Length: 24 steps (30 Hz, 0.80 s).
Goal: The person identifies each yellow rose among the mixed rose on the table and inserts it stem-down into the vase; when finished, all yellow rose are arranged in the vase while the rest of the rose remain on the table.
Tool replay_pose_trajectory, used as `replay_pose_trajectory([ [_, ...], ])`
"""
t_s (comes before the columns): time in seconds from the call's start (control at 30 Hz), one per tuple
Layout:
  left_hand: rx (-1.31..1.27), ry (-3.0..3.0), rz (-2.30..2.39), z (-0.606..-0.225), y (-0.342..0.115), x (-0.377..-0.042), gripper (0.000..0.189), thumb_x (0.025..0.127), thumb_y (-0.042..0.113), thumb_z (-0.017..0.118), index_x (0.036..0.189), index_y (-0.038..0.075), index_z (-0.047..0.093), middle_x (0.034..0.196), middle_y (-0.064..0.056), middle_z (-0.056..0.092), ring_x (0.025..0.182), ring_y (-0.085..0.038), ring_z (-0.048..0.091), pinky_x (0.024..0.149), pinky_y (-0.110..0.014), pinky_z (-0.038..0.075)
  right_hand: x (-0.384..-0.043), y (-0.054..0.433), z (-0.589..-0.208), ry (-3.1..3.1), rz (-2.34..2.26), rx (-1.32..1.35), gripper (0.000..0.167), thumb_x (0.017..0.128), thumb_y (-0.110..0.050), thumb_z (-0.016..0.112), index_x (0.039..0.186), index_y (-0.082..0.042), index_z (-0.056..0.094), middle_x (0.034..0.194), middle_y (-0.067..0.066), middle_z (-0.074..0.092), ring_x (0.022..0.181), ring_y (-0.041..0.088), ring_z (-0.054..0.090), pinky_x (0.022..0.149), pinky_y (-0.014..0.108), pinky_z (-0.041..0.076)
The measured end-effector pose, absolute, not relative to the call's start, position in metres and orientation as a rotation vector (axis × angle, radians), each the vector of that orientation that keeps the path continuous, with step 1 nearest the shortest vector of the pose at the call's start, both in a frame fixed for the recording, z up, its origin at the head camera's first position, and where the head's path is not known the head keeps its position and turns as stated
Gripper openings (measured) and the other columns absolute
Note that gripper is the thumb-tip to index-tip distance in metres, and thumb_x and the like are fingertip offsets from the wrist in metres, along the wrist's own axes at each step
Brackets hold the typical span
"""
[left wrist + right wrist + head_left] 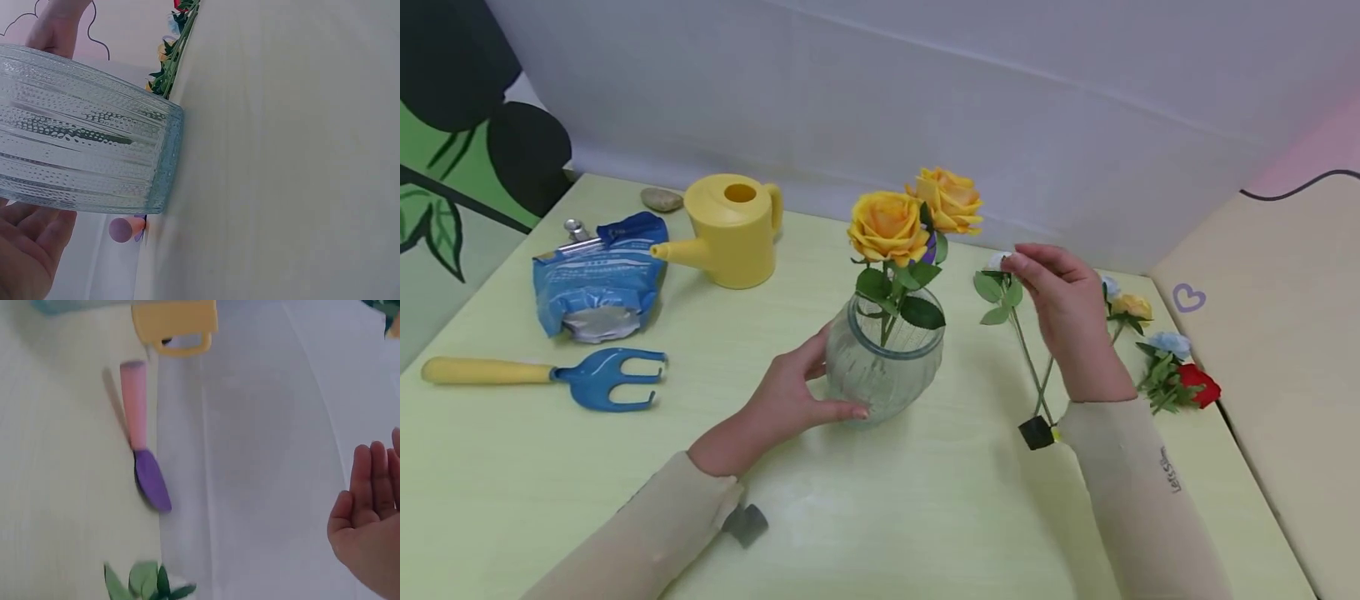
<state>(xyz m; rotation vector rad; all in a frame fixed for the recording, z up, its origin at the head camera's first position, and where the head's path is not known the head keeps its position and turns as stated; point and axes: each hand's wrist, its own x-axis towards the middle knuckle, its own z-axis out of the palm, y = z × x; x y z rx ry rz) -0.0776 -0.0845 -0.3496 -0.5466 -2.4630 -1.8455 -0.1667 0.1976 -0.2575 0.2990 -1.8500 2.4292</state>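
My left hand (793,387) holds the ribbed clear glass vase (880,387) by its side, thumb at the front. In the left wrist view its fingers (53,240) lie along the textured glass (81,137). Two yellow roses (889,227) stand in the vase, their leaves above the rim. My right hand (1060,304) is raised to the right of the vase. The right wrist view shows its fingers (375,481) extended and holding nothing. From the head view, its fingertips overlap a white flower (998,262) whose leaves and stem lie on the table.
Behind the vase lies a purple trowel with a pink handle (134,403). A yellow watering can (730,233), a stone (662,199), a clipped blue bag (598,279) and a blue hand fork (613,379) are at left. Blue, yellow and red flowers (1198,385) lie at right.
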Motion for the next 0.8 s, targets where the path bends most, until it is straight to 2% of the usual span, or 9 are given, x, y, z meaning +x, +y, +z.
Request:
replay_pose_trajectory([
  [0.13, -0.540, -2.474, -1.840, -0.349, -0.085, -0.077, 0.098, 0.061, 0.019, 0.087, 0.144, 0.019, 0.034, 0.136, -0.003, 0.047, 0.119, -0.020, 0.048, 0.095, -0.036, 0.044, -0.184, 0.237, -0.264, -1.911, 2.463, 0.149, 0.010, 0.083, 0.001, 0.065, 0.091, -0.002, 0.070, 0.088, 0.007, 0.064, 0.081, 0.017, 0.064, 0.082, 0.023, 0.050],
  [0.37, -0.547, -2.463, -1.852, -0.349, -0.086, -0.077, 0.097, 0.061, 0.019, 0.087, 0.143, 0.018, 0.034, 0.136, -0.002, 0.048, 0.119, -0.019, 0.048, 0.095, -0.035, 0.045, -0.205, 0.279, -0.290, -2.187, 2.333, -0.294, 0.011, 0.083, -0.004, 0.066, 0.094, -0.008, 0.068, 0.093, 0.004, 0.063, 0.080, 0.012, 0.065, 0.078, 0.021, 0.052],
  [0.5, -0.543, -2.462, -1.861, -0.350, -0.085, -0.077, 0.097, 0.062, 0.018, 0.087, 0.143, 0.018, 0.035, 0.136, -0.003, 0.048, 0.119, -0.020, 0.049, 0.094, -0.035, 0.045, -0.211, 0.296, -0.307, -2.412, 2.125, -0.469, 0.019, 0.086, -0.012, 0.065, 0.104, -0.008, 0.063, 0.098, 0.000, 0.059, 0.082, 0.008, 0.064, 0.092, 0.029, 0.047],
  [0.6, -0.541, -2.461, -1.863, -0.350, -0.085, -0.077, 0.097, 0.061, 0.018, 0.087, 0.143, 0.018, 0.035, 0.136, -0.003, 0.048, 0.119, -0.020, 0.049, 0.095, -0.034, 0.045, -0.214, 0.307, -0.317, -2.628, 1.891, -0.508, 0.033, 0.088, -0.020, 0.063, 0.117, -0.005, 0.058, 0.099, -0.003, 0.059, 0.084, 0.005, 0.063, 0.100, 0.037, 0.040],
  [0.67, -0.543, -2.459, -1.858, -0.350, -0.084, -0.077, 0.097, 0.061, 0.018, 0.087, 0.143, 0.018, 0.036, 0.136, -0.002, 0.047, 0.119, -0.019, 0.048, 0.095, -0.034, 0.045, -0.216, 0.313, -0.323, -2.760, 1.729, -0.500, 0.040, 0.090, -0.022, 0.061, 0.124, -0.003, 0.054, 0.101, -0.002, 0.059, 0.084, 0.003, 0.062, 0.100, 0.039, 0.040],
  [0.8, -0.548, -2.455, -1.852, -0.350, -0.084, -0.078, 0.096, 0.061, 0.018, 0.088, 0.142, 0.018, 0.036, 0.136, -0.002, 0.047, 0.119, -0.019, 0.049, 0.095, -0.034, 0.045, -0.220, 0.320, -0.333, -2.975, 1.404, -0.475, 0.042, 0.092, -0.024, 0.057, 0.126, 0.000, 0.054, 0.110, 0.008, 0.061, 0.083, 0.006, 0.061, 0.095, 0.042, 0.044],
])
